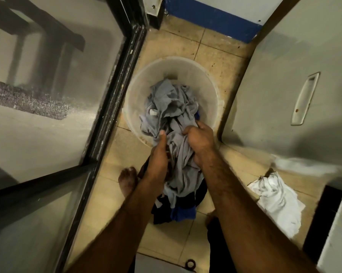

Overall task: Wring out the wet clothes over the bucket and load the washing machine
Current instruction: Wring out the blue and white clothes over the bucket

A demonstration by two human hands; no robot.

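Observation:
A translucent white bucket [203, 79] stands on the tiled floor, holding a heap of wet grey clothes [166, 103]. One grey garment [183, 154] stretches from the bucket toward me. My left hand [158, 154] grips its left side, thumb pointing up. My right hand [199, 140] clutches a bunch of the same grey cloth at the bucket's near rim. Dark and blue clothes [182, 211] hang or lie below the grey one, between my forearms. No washing machine is clearly identifiable.
A dark-framed glass door [115, 85] closes off the left side. A grey panel with a recessed handle [304, 99] stands on the right. A white cloth [278, 200] lies on the floor at right. My bare left foot [127, 180] rests on the tiles.

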